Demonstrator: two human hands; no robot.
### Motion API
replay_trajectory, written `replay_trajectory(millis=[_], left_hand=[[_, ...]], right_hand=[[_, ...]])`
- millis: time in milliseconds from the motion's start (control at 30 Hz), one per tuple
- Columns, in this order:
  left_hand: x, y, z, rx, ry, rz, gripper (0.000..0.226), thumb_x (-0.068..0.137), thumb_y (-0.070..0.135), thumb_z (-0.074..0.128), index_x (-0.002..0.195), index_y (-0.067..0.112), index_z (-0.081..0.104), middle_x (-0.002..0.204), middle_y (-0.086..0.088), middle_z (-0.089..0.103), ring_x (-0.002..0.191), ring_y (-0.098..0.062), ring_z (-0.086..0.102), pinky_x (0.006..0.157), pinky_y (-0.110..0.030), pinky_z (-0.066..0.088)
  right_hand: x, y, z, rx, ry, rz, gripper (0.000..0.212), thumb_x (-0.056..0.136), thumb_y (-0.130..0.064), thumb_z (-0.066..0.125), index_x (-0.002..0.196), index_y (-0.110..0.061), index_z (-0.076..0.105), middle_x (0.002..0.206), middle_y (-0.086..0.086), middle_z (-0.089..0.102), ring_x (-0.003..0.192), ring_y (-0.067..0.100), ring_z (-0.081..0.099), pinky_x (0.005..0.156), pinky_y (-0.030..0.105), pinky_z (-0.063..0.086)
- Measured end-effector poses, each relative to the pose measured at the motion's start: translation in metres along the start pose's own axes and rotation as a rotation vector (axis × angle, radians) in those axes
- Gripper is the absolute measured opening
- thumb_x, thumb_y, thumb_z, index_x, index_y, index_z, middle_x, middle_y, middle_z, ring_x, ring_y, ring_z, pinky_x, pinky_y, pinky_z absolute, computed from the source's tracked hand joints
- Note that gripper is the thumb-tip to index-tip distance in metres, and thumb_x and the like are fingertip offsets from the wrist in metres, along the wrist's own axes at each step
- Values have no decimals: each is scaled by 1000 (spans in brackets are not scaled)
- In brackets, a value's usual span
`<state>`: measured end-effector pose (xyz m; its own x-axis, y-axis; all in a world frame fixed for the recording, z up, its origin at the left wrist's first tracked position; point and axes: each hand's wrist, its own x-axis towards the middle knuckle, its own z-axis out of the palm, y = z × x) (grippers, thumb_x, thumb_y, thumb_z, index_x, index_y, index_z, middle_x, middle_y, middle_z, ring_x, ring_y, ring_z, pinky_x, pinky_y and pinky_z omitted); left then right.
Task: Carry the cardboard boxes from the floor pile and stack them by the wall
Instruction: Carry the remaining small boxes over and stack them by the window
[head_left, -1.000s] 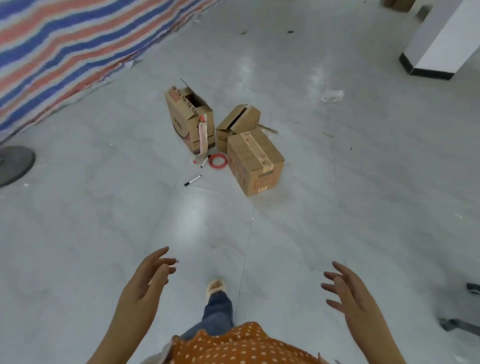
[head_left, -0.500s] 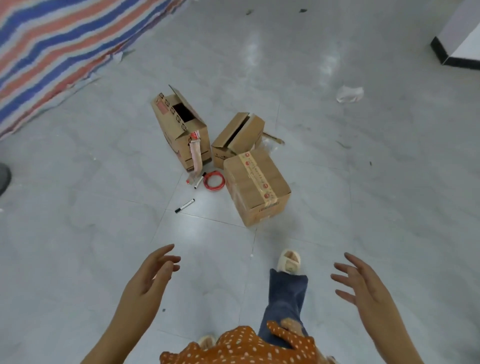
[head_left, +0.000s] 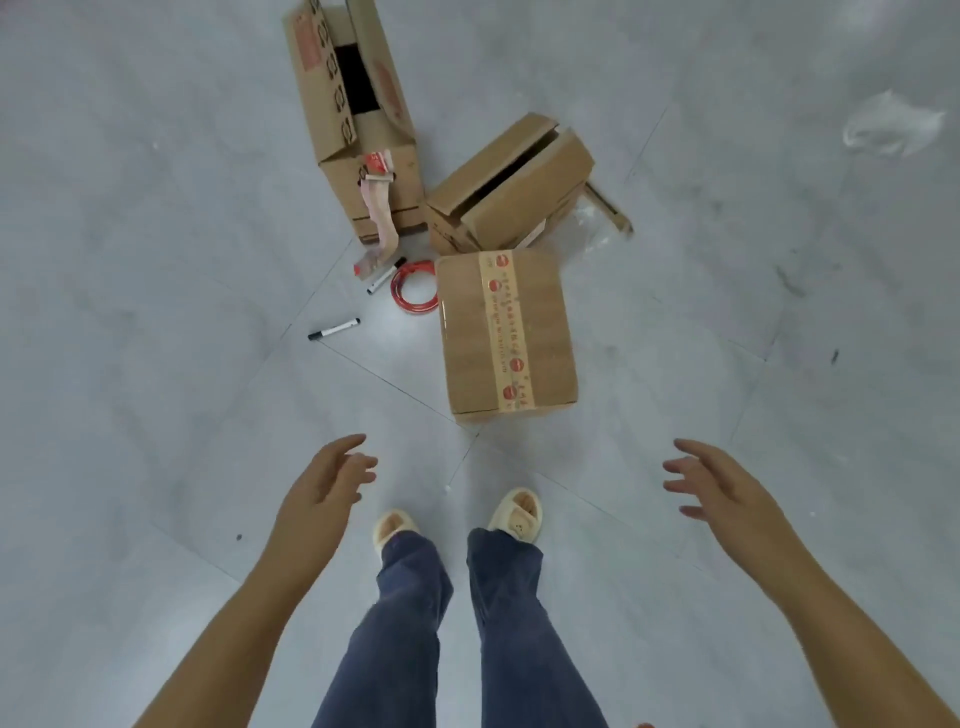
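I judge nothing carried yet: all three boxes sit on the floor, the taped box nearest my feet, and my left hand and right hand hover empty, fingers spread.

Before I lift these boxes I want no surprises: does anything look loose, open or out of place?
Yes. Only the taped box nearest the feet is sealed. The tall box gapes open with a tape strip dangling down its side, and the middle box has unsealed flaps. Two markers and a red tape roll lie loose on the floor.
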<state>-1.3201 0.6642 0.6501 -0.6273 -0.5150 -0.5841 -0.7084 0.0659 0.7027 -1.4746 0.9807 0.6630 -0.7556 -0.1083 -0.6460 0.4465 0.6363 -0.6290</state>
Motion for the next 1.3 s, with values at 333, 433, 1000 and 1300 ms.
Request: replay_trajectory(millis=[333, 433, 1000, 1300], left_hand=[[246, -128, 183, -59, -64, -338, 55, 99, 40, 41, 148, 19, 28, 150, -4, 36, 134, -23, 40, 112, -44, 34], [296, -172, 213, -76, -147, -345, 70, 94, 55, 41, 152, 23, 18, 154, 4, 30, 138, -17, 33, 114, -41, 29], [242, -103, 176, -565, 69, -470, 35, 95, 47, 46, 129, 35, 43, 110, 17, 56, 103, -12, 55, 77, -41, 48], [115, -18, 76, -590, 215, -487, 20, 97, 41, 42, 114, 30, 41, 92, 15, 49, 81, -4, 48, 67, -34, 47]], right_hand=[[300, 116, 126, 120, 111, 247, 49, 99, -35, 41, 145, -19, 32, 143, 7, 44, 117, 20, 48, 105, 37, 38], [352, 153, 164, 109, 90, 208, 64, 99, -45, 37, 153, -21, 10, 156, -1, 25, 140, 18, 29, 110, 31, 26], [269, 86, 157, 465, -8, 166, 29, 100, -34, 41, 126, -33, 55, 110, -17, 66, 99, 2, 63, 80, 37, 54], [137, -41, 133, 306, -25, 130, 27, 97, -32, 38, 117, -30, 56, 93, -15, 62, 82, 2, 58, 70, 37, 53]])
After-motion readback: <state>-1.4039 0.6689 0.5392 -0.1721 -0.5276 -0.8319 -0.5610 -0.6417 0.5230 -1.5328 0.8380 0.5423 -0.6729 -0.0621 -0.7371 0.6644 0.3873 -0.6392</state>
